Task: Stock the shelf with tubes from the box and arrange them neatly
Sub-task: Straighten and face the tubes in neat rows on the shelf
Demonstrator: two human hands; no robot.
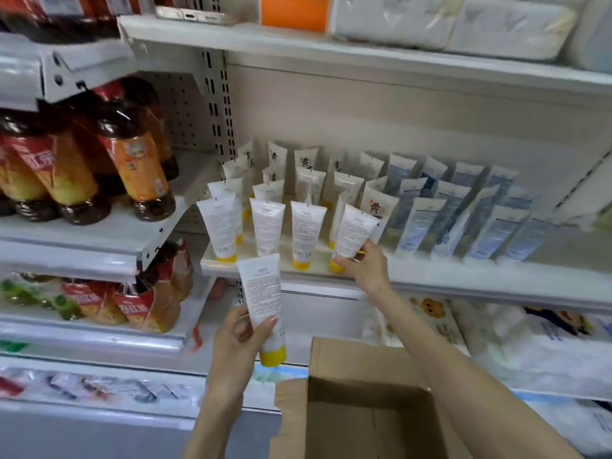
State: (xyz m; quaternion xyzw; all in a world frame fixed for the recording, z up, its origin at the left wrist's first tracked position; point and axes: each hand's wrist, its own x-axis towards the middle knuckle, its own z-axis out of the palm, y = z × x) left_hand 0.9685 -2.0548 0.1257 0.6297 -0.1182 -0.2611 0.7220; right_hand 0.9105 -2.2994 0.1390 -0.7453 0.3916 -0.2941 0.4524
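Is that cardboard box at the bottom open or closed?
Open. The box has its flaps folded up and outward, and you can see straight down onto its bare inner walls. Whether tubes remain inside cannot be told.

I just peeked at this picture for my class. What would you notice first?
First, the two hands in the middle: the right hand stands a white tube on the shelf, and the left hand holds another tube below it. Next, the open box at the bottom, and the orange bottles on the left.

two hands (238, 336), one box (361, 409), two held tubes (263, 299)
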